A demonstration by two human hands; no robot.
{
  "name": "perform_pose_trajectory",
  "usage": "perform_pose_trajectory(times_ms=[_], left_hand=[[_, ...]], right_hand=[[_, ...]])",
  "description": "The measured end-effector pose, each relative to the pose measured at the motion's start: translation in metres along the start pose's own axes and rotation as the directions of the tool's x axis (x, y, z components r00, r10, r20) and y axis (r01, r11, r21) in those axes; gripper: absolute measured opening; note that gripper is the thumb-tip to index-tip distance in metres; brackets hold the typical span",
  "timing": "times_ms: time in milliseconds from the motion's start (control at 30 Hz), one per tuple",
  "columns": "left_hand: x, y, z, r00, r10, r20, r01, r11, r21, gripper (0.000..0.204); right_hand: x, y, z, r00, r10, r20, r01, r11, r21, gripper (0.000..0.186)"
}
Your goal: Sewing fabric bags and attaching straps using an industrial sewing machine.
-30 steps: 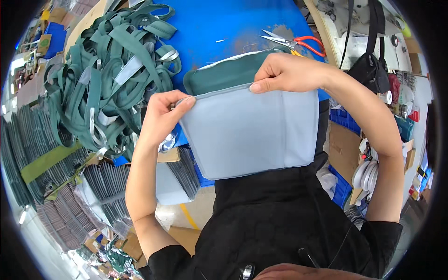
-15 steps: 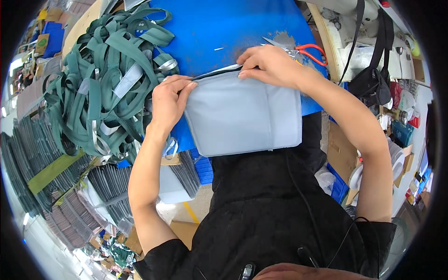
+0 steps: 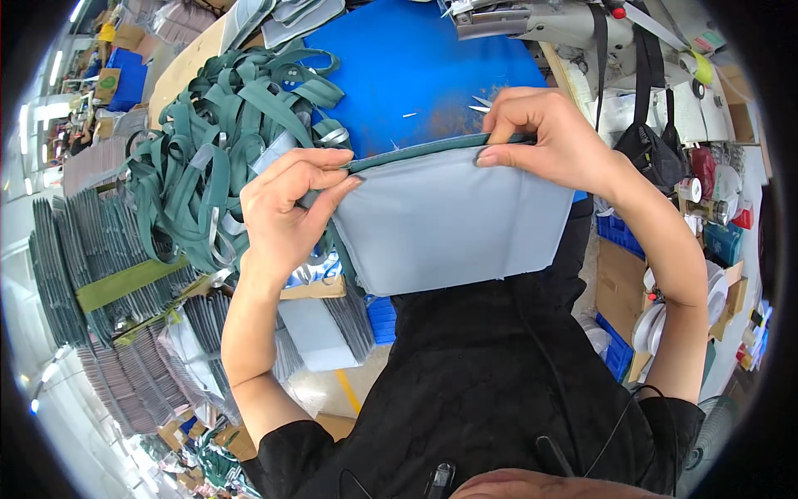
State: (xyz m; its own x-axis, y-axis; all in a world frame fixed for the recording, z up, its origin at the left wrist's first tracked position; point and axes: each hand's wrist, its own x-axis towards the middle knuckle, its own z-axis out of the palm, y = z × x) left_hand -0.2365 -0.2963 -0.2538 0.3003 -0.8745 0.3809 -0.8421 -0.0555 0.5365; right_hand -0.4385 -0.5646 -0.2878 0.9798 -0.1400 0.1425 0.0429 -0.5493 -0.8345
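A grey fabric panel with a dark green back side (image 3: 449, 224) hangs between my hands, its lower edge against my black apron. My left hand (image 3: 295, 200) pinches its upper left corner between thumb and fingers. Farther right, my right hand (image 3: 540, 137) grips the upper edge, thumb on the grey face and fingers behind. Along that edge a green strip shows. Just beyond my right hand, the scissors' (image 3: 480, 106) blade tips stick out on the blue tabletop (image 3: 399, 66); their handles are hidden.
Heaped green straps with whitish tabs (image 3: 224, 150) lie left on the table. Stacks of folded grey-green panels (image 3: 100, 266) stand at the far left. A sewing machine (image 3: 499, 21) is at the back right, with a black bag (image 3: 652, 154) hanging nearby. A cardboard box (image 3: 619, 274) stands right.
The panel has come nearer and to the right in view, with more of its green edge showing. My right hand has slid rightward along the edge and now covers the scissors' red handles.
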Motion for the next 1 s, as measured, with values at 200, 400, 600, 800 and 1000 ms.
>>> perform_pose_trajectory(times_ms=[200,400,600,800,1000], left_hand=[[0.005,0.008,-0.005,1.000,0.004,0.012,-0.004,1.000,-0.011,0.015],[0.008,0.014,-0.007,0.999,-0.002,0.037,0.003,0.999,-0.034,0.016],[0.014,0.017,-0.010,0.998,-0.027,0.060,0.032,0.996,-0.082,0.016],[0.017,0.021,-0.014,0.997,-0.008,0.080,0.013,0.998,-0.069,0.015],[0.029,0.016,-0.021,0.987,-0.104,0.122,0.128,0.967,-0.220,0.013]], right_hand=[[-0.007,0.000,-0.003,0.994,0.104,-0.011,-0.103,0.992,0.078,0.039],[-0.011,-0.011,-0.007,0.960,0.268,0.077,-0.273,0.960,0.063,0.040],[-0.016,-0.014,-0.007,0.978,0.208,-0.005,-0.208,0.978,0.023,0.047],[-0.019,-0.022,-0.007,0.973,0.231,-0.010,-0.231,0.973,-0.001,0.048],[-0.021,-0.024,-0.004,0.976,0.213,-0.046,-0.202,0.964,0.171,0.032]])
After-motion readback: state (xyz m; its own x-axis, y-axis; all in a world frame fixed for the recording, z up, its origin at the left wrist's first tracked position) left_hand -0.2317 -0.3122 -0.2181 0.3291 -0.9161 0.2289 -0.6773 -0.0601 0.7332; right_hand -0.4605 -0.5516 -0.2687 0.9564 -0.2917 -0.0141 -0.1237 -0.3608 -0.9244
